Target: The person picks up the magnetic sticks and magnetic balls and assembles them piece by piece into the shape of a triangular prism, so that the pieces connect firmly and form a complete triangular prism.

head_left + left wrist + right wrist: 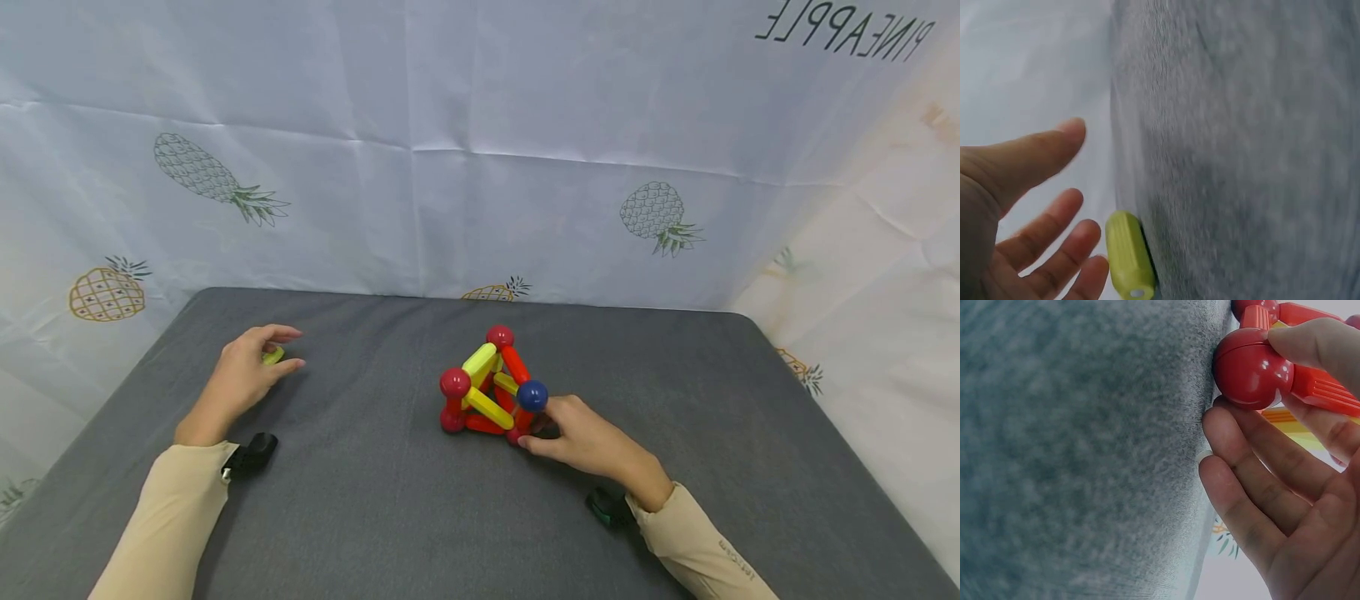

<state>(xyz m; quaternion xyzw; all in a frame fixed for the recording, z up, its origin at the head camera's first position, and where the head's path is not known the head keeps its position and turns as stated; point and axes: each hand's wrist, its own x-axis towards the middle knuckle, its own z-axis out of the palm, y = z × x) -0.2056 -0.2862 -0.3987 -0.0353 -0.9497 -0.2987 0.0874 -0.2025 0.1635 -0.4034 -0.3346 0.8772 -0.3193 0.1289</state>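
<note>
A frame of red and yellow rods joined by red balls and one blue ball [532, 396], a ball-and-stick toy structure [491, 412], stands on the grey table. My right hand [585, 437] holds its near lower corner. Thumb and fingers are about a red ball [1252, 369] there, seen in the right wrist view. Off to the left, my left hand [243, 371] has its thumb and fingers spread beside a loose yellow-green rod [1129, 256]. In the left wrist view the rod lies on the cloth by the fingertips, not gripped.
Grey cloth covers the table [360, 500]. Behind it hangs a white curtain [450, 100] printed with pineapples. Dark wrist cameras are strapped under both beige sleeves [168, 521].
</note>
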